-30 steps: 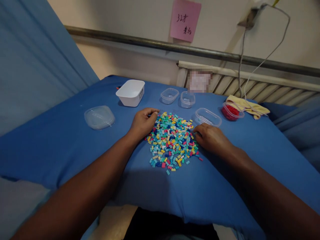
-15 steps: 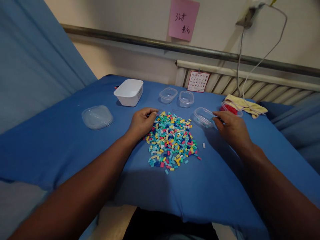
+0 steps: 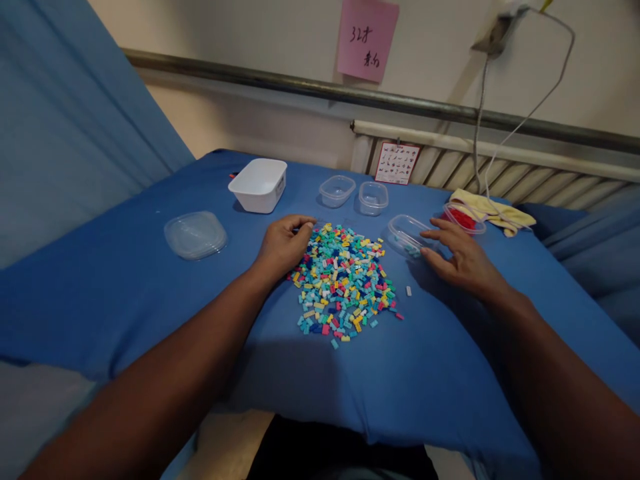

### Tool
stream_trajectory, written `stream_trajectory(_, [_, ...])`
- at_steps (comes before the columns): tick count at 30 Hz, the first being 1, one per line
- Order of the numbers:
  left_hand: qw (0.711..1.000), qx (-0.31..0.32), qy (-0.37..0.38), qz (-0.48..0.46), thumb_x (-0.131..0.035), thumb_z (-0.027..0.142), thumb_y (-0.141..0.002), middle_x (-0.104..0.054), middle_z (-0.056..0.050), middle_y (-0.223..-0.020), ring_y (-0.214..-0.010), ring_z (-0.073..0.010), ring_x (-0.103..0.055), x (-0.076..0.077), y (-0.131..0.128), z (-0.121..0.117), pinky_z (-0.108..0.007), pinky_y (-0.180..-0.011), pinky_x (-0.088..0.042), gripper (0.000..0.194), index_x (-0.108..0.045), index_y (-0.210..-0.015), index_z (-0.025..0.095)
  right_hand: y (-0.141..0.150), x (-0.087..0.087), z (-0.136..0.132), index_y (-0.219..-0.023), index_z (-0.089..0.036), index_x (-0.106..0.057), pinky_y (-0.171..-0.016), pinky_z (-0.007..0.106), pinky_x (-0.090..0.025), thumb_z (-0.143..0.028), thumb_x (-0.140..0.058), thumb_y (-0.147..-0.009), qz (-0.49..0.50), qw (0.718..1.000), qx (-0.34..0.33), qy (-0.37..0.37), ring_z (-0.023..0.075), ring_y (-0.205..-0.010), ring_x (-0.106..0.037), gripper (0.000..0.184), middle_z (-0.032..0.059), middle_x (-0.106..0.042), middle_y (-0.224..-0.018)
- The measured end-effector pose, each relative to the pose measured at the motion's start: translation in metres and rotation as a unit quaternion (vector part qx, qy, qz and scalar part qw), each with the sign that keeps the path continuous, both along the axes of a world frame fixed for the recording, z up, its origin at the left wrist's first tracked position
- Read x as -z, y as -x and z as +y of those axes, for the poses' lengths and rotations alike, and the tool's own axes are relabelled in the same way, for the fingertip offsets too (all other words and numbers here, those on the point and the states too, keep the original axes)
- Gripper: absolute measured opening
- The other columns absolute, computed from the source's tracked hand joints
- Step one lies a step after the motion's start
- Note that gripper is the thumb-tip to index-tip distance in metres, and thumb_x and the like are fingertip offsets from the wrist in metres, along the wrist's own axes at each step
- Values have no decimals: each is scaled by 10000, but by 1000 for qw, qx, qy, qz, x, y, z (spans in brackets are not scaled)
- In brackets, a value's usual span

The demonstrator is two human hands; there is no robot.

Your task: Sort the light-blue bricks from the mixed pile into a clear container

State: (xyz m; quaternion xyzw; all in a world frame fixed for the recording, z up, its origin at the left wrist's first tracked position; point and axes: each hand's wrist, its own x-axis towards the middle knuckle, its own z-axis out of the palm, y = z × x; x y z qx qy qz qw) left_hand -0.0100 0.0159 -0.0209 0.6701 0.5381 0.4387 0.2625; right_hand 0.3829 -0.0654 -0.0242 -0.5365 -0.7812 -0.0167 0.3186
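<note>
A loose pile of small toy building bricks (image 3: 345, 283) in turquoise, yellow, white, pink, green and dark blue lies mid-table. At its upper left edge rests my left hand (image 3: 284, 247), fingers curled and thumb close to the forefinger; whatever they may hold is too small to make out. My right hand (image 3: 463, 257) is open, fingers spread, beside the right end of a clear plastic tub (image 3: 407, 230). Several turquoise bricks lie in that tub. One white brick (image 3: 409, 291) sits apart, right of the pile.
Two clear tubs (image 3: 337, 190) stand at the back, with a white box (image 3: 259, 187) to their left. Clear lids (image 3: 195, 235) lie at the left. Red pieces (image 3: 459, 219) fill a clear container at the right, near a yellow cloth (image 3: 493, 210). Blue cloth (image 3: 200, 313) covers the table.
My right hand has opened at the clear tub, its thumb and forefinger parting and a turquoise brick leaving them. My left hand has stayed almost still.
</note>
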Motion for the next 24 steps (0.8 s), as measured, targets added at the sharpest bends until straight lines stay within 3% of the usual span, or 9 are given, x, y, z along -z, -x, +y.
stream_trajectory(2, [1000,-2,-4,1,-631,353,-940,-821,-71,-1038,-931,-240,-740,-1,0,0,-341,-934,-592,340,-854,-1140,192,-6,7,-1,-1312,-235,-749,-1202,613,-498,-393,-670,-1005,0,1000,-13,25,365,-1461,-606,354,171,-596,-1616])
stream_trajectory(6, [1000,0,7,-4,-625,354,-950,-818,-68,-991,-930,-246,-740,0,-1,-2,-340,-913,-595,347,-851,-1155,189,-7,13,0,-1263,-210,-767,-1181,617,-517,-340,-657,-1006,3,1000,-4,6,362,-1393,-656,307,197,-659,-1530])
stream_trajectory(10, [1000,10,2,0,-619,339,-949,-813,-68,-969,-906,-235,-738,1,-3,-4,-340,-928,-590,351,-857,-1150,179,12,-2,-6,-1233,-196,-779,-1153,591,-540,-326,-675,-1002,-3,999,-16,-41,364,-1323,-689,284,204,-707,-1448])
stream_trajectory(12, [1000,13,2,4,-621,340,-947,-810,-65,-950,-904,-233,-737,2,-4,-4,-339,-934,-589,345,-861,-1139,183,27,-15,-16,-1206,-221,-785,-1087,537,-580,-319,-650,-1029,0,998,-42,-39,332,-1208,-737,244,166,-776,-1299])
stream_trajectory(14, [1000,10,8,4,-620,341,-947,-806,-61,-931,-905,-234,-736,2,-4,-4,-339,-930,-591,345,-860,-1140,188,41,-28,-27,-1177,-248,-786,-939,437,-629,-321,-618,-1063,-4,992,-115,42,275,-1032,-773,216,110,-812,-1131])
stream_trajectory(17, [1000,9,9,-6,-617,341,-945,-804,-60,-933,-904,-233,-736,3,-4,-3,-338,-920,-594,351,-857,-1151,190,53,-38,-42,-1287,-283,-763,-884,374,-635,-412,-704,-1043,-13,958,-218,187,249,-1031,-772,282,79,-807,-1189])
stream_trajectory(21, [1000,17,4,-17,-616,346,-944,-804,-59,-950,-922,-234,-737,5,-4,-2,-336,-914,-595,351,-855,-1151,194,47,-36,-45,-1410,-287,-710,-1017,430,-609,-523,-873,-906,-46,946,-210,243,296,-1181,-736,580,95,-761,-1336])
stream_trajectory(24, [1000,15,9,-16,-615,353,-950,-803,-61,-949,-920,-235,-735,5,-5,-2,-340,-914,-595,351,-855,-1151,192,40,-30,-41,-1372,-265,-728,-914,408,-622,-503,-895,-882,-54,948,-183,254,277,-1049,-744,570,98,-770,-1255])
